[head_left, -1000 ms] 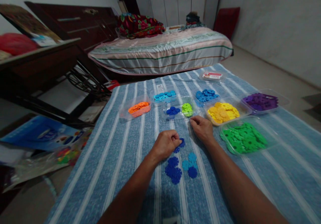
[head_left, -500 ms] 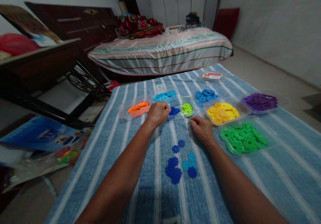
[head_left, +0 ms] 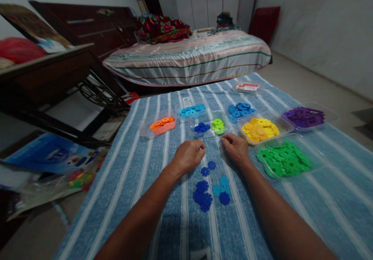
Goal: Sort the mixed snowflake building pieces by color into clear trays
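Observation:
My left hand (head_left: 189,154), fingers curled together, hovers or rests just in front of a clear divided container (head_left: 207,136). Anything inside its grip is hidden. Dark blue notched discs (head_left: 202,128) lie in the container's left part, lime green ones (head_left: 218,126) in its right. My right hand (head_left: 235,149) rests on the cloth by the container's near right corner, its fingers closed; I cannot see what they hold, if anything. Between my forearms lie two loose dark blue discs (head_left: 208,168), a dark blue pile (head_left: 202,196) and a light blue cluster (head_left: 221,186) with one dark blue disc (head_left: 224,198).
Clear boxes hold orange (head_left: 162,125), light blue (head_left: 192,111), mid-blue (head_left: 241,110), yellow (head_left: 259,130), purple (head_left: 303,117) and green discs (head_left: 284,159). A labelled clear box (head_left: 247,87) sits at the far edge of the striped cloth (head_left: 122,190). A bed (head_left: 186,63) stands beyond.
My left hand has drawn back from above the divided container toward me, so the dark blue discs in it show fully. My right hand has stayed in place.

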`<state>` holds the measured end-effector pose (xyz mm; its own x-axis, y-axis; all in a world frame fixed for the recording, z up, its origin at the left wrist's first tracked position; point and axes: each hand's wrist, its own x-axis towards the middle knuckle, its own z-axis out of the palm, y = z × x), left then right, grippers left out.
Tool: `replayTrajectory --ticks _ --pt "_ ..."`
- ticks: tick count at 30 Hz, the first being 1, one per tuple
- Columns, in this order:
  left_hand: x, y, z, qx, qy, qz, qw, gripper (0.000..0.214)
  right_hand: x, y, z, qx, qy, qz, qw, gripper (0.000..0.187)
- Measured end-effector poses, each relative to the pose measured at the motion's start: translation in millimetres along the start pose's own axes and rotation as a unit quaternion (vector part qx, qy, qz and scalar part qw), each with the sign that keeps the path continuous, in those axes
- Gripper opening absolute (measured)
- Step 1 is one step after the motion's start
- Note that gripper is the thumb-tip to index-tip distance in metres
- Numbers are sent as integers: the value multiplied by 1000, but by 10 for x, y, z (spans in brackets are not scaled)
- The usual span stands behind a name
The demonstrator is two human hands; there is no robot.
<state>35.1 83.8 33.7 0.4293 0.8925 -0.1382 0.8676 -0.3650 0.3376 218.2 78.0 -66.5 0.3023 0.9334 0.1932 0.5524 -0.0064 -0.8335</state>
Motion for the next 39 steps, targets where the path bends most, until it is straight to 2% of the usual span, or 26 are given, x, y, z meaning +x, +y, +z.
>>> replayTrajectory --ticks 2,4,8,14,19,21,24,27,30,33,37,39 --pt "-82 32 135 0 -57 7 998 13 1 9 3 0 0 0 1000 28" --pt "-132 62 249 6 -75 4 997 13 0 17 7 2 1 -1 1000 28" --pt "-162 94 374 1 -65 -10 998 17 1 17 8 4 -1 -1 1000 28" --pt "-158 67 432 -53 -39 -36 997 7 -2 -5 8 5 2 -1 1000 29" --pt "-176 14 470 -194 -36 -24 980 8 -9 -12 14 13 6 -4 1000 29" --pt "-166 13 427 -238 -15 -19 971 11 -10 -14 11 12 6 -3 1000 29" --pt "-87 18 278 -257 58 -11 965 12 -9 -17 5 8 6 -4 1000 28" --pt "84 -11 83 -238 133 -5 962 12 -5 -17 5 7 3 -3 1000 28" --pt "317 -86 -76 -181 184 -1 966 13 -3 -14 8 9 1 2 1000 28" --pt "540 -164 -163 -105 188 4 977 15 -1 -8 8 12 0 6 1000 28" --pt "715 -191 -211 -1 125 -11 992 18 2 0 6 19 -5 6 1000 27" --pt "736 -170 -238 49 114 -31 992 18 2 1 6 22 -6 6 1000 27"
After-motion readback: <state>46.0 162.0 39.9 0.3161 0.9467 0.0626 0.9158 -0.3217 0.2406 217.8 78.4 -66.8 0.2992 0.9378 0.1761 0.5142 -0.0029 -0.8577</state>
